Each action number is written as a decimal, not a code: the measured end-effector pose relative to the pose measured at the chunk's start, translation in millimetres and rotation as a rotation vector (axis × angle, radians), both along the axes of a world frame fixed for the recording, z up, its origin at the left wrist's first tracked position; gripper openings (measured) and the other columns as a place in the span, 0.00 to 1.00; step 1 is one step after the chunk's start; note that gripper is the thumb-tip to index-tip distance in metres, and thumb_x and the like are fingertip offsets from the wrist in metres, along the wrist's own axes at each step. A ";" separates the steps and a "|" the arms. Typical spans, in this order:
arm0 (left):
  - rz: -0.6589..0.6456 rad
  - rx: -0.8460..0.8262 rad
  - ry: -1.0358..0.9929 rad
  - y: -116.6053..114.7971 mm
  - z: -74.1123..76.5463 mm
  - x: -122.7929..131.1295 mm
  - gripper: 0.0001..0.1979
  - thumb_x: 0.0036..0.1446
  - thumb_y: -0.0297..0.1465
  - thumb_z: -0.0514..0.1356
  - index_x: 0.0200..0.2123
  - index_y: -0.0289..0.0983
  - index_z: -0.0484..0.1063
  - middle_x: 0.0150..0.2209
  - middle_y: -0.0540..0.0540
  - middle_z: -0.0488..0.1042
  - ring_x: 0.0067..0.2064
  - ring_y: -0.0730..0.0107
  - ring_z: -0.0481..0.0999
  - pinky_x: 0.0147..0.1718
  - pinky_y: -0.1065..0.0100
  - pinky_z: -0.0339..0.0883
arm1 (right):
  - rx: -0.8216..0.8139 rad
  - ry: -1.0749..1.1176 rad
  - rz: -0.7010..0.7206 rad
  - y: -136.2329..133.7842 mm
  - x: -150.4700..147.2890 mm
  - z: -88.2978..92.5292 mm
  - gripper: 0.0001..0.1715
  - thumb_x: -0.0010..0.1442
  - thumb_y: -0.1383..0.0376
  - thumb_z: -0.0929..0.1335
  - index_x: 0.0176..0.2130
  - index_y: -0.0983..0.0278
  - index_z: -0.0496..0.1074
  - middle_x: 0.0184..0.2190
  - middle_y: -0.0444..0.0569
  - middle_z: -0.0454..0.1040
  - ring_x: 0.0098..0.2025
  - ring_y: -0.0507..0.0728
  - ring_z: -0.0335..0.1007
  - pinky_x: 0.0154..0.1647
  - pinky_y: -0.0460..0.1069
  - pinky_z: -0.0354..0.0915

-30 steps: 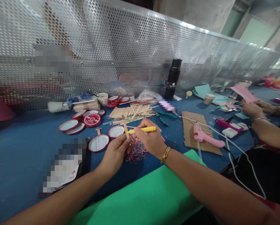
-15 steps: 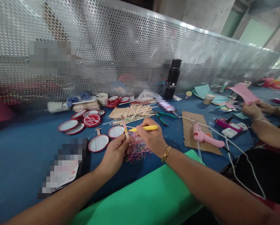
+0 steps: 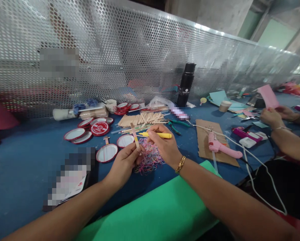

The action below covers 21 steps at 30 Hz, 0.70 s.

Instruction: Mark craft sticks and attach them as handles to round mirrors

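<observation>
Perforated metal (image 3: 130,50) backs a blue table (image 3: 26,160), where wooden sticks (image 3: 145,118) lie heaped beyond a thread tangle (image 3: 151,159). At the tangle's left edge, the left hand (image 3: 125,161) pinches a yellow-marked stick (image 3: 135,135); over the tangle, the right hand (image 3: 166,149) pinches a yellow marker (image 3: 163,135), its tip just beside that stick. Beyond the tangle, to its left, a white cup (image 3: 111,107) holds slender items too small to identify; beyond, to its right, stands a capped black bottle (image 3: 186,83), contents hidden. Left of the tangle, red-rimmed lids (image 3: 106,153) mostly show white insides
</observation>
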State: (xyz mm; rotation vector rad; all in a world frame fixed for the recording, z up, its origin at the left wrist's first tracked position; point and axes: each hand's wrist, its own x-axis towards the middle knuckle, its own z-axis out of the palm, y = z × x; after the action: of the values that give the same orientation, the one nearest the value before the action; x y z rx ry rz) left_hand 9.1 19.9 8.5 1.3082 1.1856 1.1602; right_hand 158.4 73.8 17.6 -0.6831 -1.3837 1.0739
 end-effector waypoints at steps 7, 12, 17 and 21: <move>-0.023 -0.041 -0.092 3.0 -3.2 -2.4 0.17 0.55 0.46 0.64 0.32 0.36 0.71 0.20 0.55 0.62 0.21 0.77 0.53 0.20 0.72 0.43 | -0.050 0.021 -0.008 -3.7 0.0 4.1 0.08 0.52 0.61 0.71 0.33 0.60 0.70 0.27 0.42 0.76 0.27 0.52 0.71 0.30 0.48 0.67; -0.034 -0.042 -0.086 1.8 -3.0 -2.2 0.18 0.56 0.47 0.64 0.32 0.37 0.70 0.20 0.55 0.62 0.22 0.77 0.54 0.21 0.72 0.45 | 0.030 -0.111 -0.065 -7.3 0.7 4.2 0.15 0.57 0.60 0.69 0.24 0.59 0.62 0.19 0.40 0.70 0.23 0.52 0.65 0.28 0.48 0.64; -0.051 -0.045 -0.044 0.6 -3.3 -1.8 0.19 0.57 0.48 0.63 0.32 0.37 0.69 0.21 0.55 0.62 0.22 0.77 0.54 0.21 0.72 0.45 | 0.038 -0.124 -0.095 -7.1 -0.1 2.9 0.11 0.57 0.60 0.68 0.26 0.59 0.63 0.20 0.39 0.68 0.23 0.52 0.66 0.28 0.48 0.64; -0.061 -0.041 -0.033 0.5 -3.3 -1.3 0.20 0.57 0.49 0.63 0.30 0.38 0.67 0.20 0.55 0.61 0.21 0.77 0.53 0.20 0.72 0.44 | 0.027 -0.145 -0.085 -7.2 -3.1 1.4 0.14 0.58 0.59 0.68 0.25 0.58 0.61 0.18 0.39 0.70 0.23 0.52 0.69 0.29 0.48 0.66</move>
State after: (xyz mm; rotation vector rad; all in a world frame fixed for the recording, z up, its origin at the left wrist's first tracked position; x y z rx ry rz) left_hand 7.8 20.3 5.2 1.2809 1.1323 1.1038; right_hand 155.3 66.6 19.0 -0.8056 -1.4765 0.9521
